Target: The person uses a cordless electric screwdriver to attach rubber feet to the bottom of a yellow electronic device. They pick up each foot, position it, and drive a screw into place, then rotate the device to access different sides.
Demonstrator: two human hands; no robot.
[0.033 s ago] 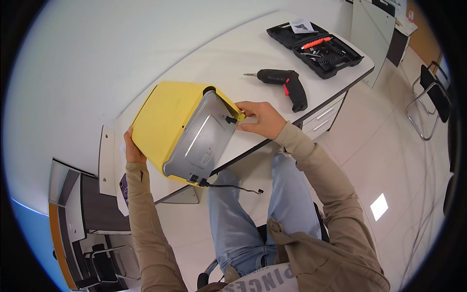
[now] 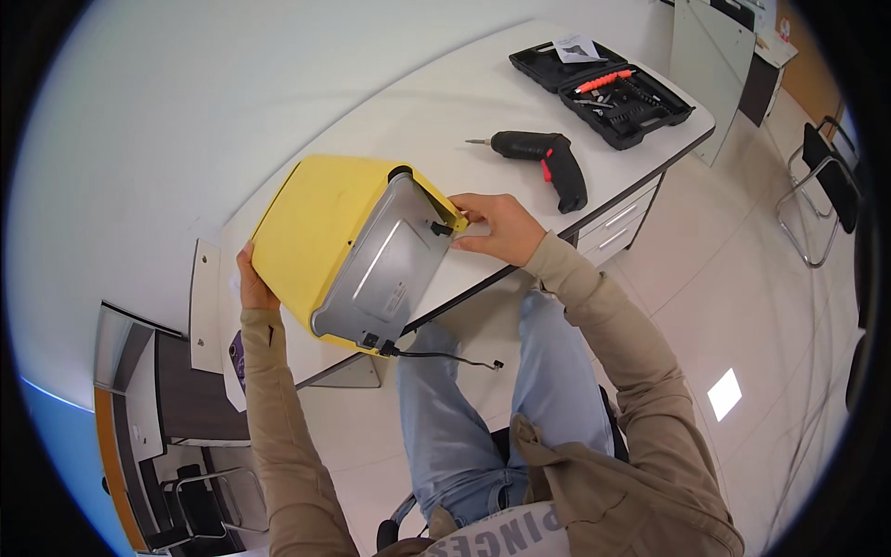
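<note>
A yellow box-shaped appliance (image 2: 316, 223) lies tipped on the white table (image 2: 445, 102), its grey metal underside (image 2: 385, 269) turned up toward me. My left hand (image 2: 249, 283) grips the yellow casing on its left side. My right hand (image 2: 497, 227) holds the upper right corner of the underside, its fingertips pinched at a small black foot (image 2: 440, 226). A black power cord (image 2: 445, 356) comes out of the lower edge and hangs off the table over my knees.
A black and red cordless screwdriver (image 2: 548, 158) lies on the table to the right of my right hand. Further back stands an open black tool case (image 2: 603, 88) with bits. Drawers (image 2: 617, 227) sit under the table; chairs (image 2: 821, 186) stand at right.
</note>
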